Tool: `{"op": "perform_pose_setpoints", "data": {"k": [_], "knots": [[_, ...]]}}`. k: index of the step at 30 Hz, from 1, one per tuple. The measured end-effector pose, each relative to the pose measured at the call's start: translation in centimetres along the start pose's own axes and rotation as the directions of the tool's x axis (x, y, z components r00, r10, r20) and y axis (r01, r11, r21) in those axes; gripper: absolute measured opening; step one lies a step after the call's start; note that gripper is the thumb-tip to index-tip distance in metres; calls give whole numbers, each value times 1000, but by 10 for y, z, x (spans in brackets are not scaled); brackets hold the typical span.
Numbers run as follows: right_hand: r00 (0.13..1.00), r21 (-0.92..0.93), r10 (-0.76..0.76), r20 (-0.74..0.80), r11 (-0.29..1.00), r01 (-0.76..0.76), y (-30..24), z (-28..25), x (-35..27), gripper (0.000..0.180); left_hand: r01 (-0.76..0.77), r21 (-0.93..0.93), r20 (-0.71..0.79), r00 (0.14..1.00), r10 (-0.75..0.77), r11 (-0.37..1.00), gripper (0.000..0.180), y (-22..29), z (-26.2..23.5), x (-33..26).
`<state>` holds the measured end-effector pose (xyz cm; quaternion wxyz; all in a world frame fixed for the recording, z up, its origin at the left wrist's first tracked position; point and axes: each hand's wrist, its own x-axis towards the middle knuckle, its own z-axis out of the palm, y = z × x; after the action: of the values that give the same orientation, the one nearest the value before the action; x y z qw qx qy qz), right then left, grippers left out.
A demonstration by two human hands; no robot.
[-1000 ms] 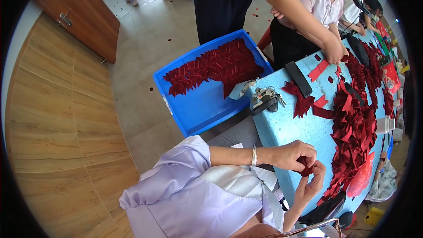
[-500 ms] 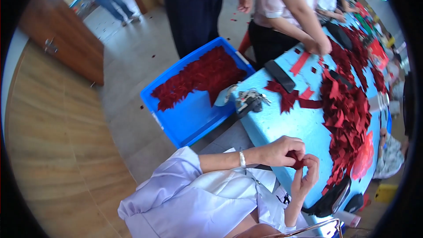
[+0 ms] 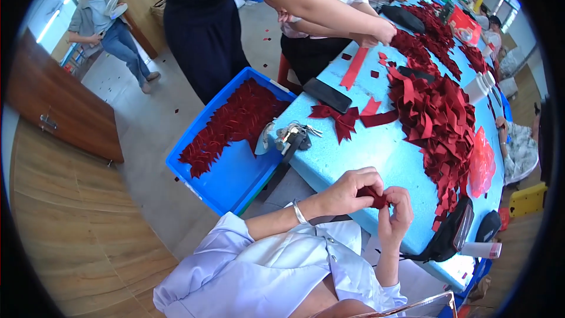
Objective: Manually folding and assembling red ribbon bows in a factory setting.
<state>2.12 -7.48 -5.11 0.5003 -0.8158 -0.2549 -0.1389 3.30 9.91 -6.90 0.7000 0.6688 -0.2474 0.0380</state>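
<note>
My left hand point(image 3: 347, 191) and my right hand point(image 3: 397, 215) meet over the near edge of the light blue table point(image 3: 382, 153). Both pinch one small dark red ribbon piece point(image 3: 374, 196) between the fingertips. A silver bracelet sits on my left wrist. A large heap of dark red ribbon pieces point(image 3: 438, 118) lies on the table just beyond my hands. A finished dark red bow point(image 3: 340, 119) lies further off, next to a black phone point(image 3: 327, 95).
A blue plastic crate point(image 3: 235, 141) with more red ribbon pieces stands left of the table. Keys on a strap point(image 3: 292, 135) hang at the table edge. A black pouch point(image 3: 450, 235) lies to my right. Other people work along the table's far side; another stands far left.
The view has swung, so table and crate sit differently in frame. My hands stay together on the ribbon piece, fingers shifting slightly. The person opposite has reached further across the table.
</note>
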Motion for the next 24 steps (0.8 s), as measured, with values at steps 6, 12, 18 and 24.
{"op": "perform_pose_setpoints", "data": {"k": [6,12,18,24], "knots": [[994,60,5,-113,998,2,13,4,9,22,193,-449,-121,954,-274,872,31,14,-1,-7],[981,229,18,-192,973,27,25,6,4,19,363,-548,-116,859,-498,754,37,8,-13,-8],[986,267,18,-167,963,27,31,7,-1,15,324,-417,-138,901,-412,849,30,10,3,-12],[976,478,112,-184,878,-11,35,11,-3,10,307,-183,-261,901,-347,934,25,19,9,-7]]}}
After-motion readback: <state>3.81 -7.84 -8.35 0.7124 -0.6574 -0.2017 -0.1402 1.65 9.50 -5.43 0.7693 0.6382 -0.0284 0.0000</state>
